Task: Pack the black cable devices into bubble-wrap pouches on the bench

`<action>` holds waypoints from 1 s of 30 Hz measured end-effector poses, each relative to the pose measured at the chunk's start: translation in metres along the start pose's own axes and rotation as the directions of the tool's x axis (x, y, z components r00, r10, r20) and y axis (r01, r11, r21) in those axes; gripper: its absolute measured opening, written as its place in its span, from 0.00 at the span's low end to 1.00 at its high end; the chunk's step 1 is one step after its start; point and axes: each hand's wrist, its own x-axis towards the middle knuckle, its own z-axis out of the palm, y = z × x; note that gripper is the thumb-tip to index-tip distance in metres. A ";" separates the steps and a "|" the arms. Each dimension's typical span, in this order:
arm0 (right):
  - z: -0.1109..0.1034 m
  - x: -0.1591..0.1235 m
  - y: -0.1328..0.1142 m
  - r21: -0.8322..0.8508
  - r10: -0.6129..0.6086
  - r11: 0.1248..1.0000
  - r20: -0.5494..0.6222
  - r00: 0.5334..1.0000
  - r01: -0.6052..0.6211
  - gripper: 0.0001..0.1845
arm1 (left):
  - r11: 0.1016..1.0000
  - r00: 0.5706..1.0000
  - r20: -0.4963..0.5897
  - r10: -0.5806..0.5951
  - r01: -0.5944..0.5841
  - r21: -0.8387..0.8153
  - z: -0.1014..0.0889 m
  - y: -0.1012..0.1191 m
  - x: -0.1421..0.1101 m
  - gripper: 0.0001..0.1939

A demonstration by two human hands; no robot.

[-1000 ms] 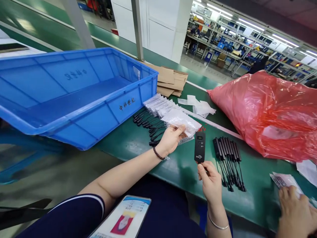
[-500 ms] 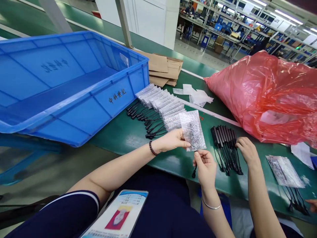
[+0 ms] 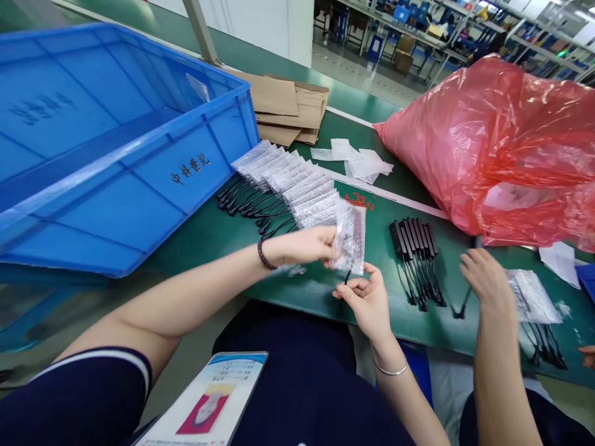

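Observation:
My left hand [image 3: 313,244] is closed on the edge of a bubble-wrap pouch [image 3: 352,238], which it holds upright above the green table. Just below the pouch's lower end, my right hand [image 3: 369,300] pinches the black cable [image 3: 346,279] that comes out of it. What is inside the pouch is hard to see through the wrap. Beyond my left hand lies an overlapping row of filled bubble-wrap pouches [image 3: 290,179], their black cables [image 3: 246,201] pointing toward me. Small red bits [image 3: 359,200] are scattered behind the held pouch.
A large blue crate [image 3: 153,179] stands at left, with flattened brown cardboard [image 3: 279,102] behind. Right of my hands lie black adapters [image 3: 411,238]; a co-worker's hand [image 3: 486,279] holds another. A red plastic bag [image 3: 465,142], white sheets [image 3: 362,162] and another pouch [image 3: 534,297] surround them.
The view has shifted a little. The held pouch has turned more edge-on, still between my hands. A co-worker's hand has moved right, taking one adapter from the row.

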 end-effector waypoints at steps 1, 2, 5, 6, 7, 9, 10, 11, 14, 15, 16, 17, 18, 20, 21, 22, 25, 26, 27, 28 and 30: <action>0.000 -0.001 -0.002 -0.005 0.000 1.000 0.038 0.999 0.000 0.31 | 0.999 0.999 -0.045 -0.021 0.023 0.044 -0.009 0.014 0.000 0.06; -0.001 -0.001 -0.004 -0.010 -0.007 1.000 0.067 0.998 0.008 0.31 | 0.995 0.995 -0.086 -0.047 0.055 0.089 -0.020 0.028 0.000 0.04; -0.001 0.002 -0.007 -0.028 -0.031 0.999 0.069 0.997 0.033 0.26 | 0.960 0.987 -0.104 -0.125 0.146 0.237 -0.050 0.057 0.005 0.01; -0.001 0.005 -0.006 -0.039 -0.035 0.999 0.051 0.998 0.037 0.25 | 0.940 0.984 -0.081 -0.156 0.173 0.293 -0.057 0.058 0.009 0.02; 0.000 0.010 -0.003 -0.058 -0.044 0.997 0.034 0.998 0.046 0.24 | 0.916 0.980 -0.055 -0.189 0.196 0.351 -0.061 0.054 0.014 0.03; 0.004 0.020 0.005 -0.141 -0.083 0.986 0.010 0.996 0.084 0.25 | 0.856 0.970 -0.020 -0.241 0.222 0.467 -0.063 0.037 0.025 0.04; 0.006 0.026 0.009 -0.199 -0.106 0.974 0.008 0.994 0.105 0.27 | 0.812 0.966 -0.017 -0.258 0.226 0.537 -0.062 0.025 0.031 0.04; 0.008 0.032 0.014 -0.257 -0.120 0.959 0.015 0.993 0.120 0.28 | 0.750 0.963 -0.026 -0.267 0.224 0.622 -0.059 0.015 0.035 0.04; 0.015 0.046 0.027 -0.350 -0.100 0.930 0.045 0.994 0.110 0.32 | 0.483 0.976 -0.102 -0.194 0.185 0.856 -0.050 -0.003 0.035 0.04; 0.017 0.049 0.030 -0.353 -0.090 0.930 0.049 0.995 0.101 0.33 | 0.394 0.981 -0.126 -0.145 0.174 0.903 -0.046 -0.005 0.031 0.05; 0.020 0.051 0.033 -0.351 -0.085 0.931 0.049 0.995 0.097 0.34 | 0.317 0.985 -0.150 -0.083 0.169 0.933 -0.041 -0.005 0.026 0.07; 0.023 0.053 0.034 -0.350 -0.087 0.932 0.045 0.995 0.097 0.35 | 0.249 0.986 -0.169 -0.010 0.166 0.954 -0.037 -0.005 0.021 0.10; 0.026 0.054 0.035 -0.349 -0.092 0.932 0.040 0.995 0.100 0.36 | 0.183 0.983 -0.171 0.070 0.156 0.971 -0.033 -0.005 0.016 0.12; 0.031 0.057 0.035 -0.351 -0.099 0.930 0.052 0.994 0.111 0.35 | 0.053 0.973 -0.085 0.215 0.075 0.996 -0.026 -0.008 0.010 0.14; 0.031 0.058 0.033 -0.356 -0.100 0.927 0.075 0.992 0.120 0.34 | -0.005 0.966 -0.010 0.259 0.011 1.000 -0.024 -0.011 0.009 0.14; 0.029 0.059 0.030 -0.367 -0.099 0.921 0.107 0.989 0.132 0.32 | -0.051 0.960 0.065 0.274 -0.053 0.997 -0.023 -0.015 0.009 0.13; 0.003 0.059 0.014 -0.513 -0.136 0.838 0.133 0.982 0.186 0.24 | -0.138 0.954 0.174 0.245 -0.143 0.980 -0.022 -0.029 0.016 0.13; -0.012 0.057 0.007 -0.633 -0.180 0.751 0.079 0.981 0.189 0.21 | -0.165 0.954 0.176 0.244 -0.138 0.977 -0.021 -0.032 0.018 0.14; -0.028 0.056 0.001 -0.765 -0.240 0.626 -0.002 0.971 0.153 0.17 | -0.196 0.952 0.182 0.248 -0.135 0.971 -0.020 -0.035 0.019 0.15; -0.044 0.053 -0.005 -0.872 -0.311 0.483 -0.091 0.946 0.075 0.15 | -0.230 0.948 0.197 0.251 -0.140 0.963 -0.017 -0.038 0.020 0.16; -0.074 0.047 -0.012 -0.955 -0.421 0.265 -0.237 0.876 -0.131 0.13 | -0.293 0.936 0.237 0.259 -0.158 0.943 -0.012 -0.044 0.018 0.18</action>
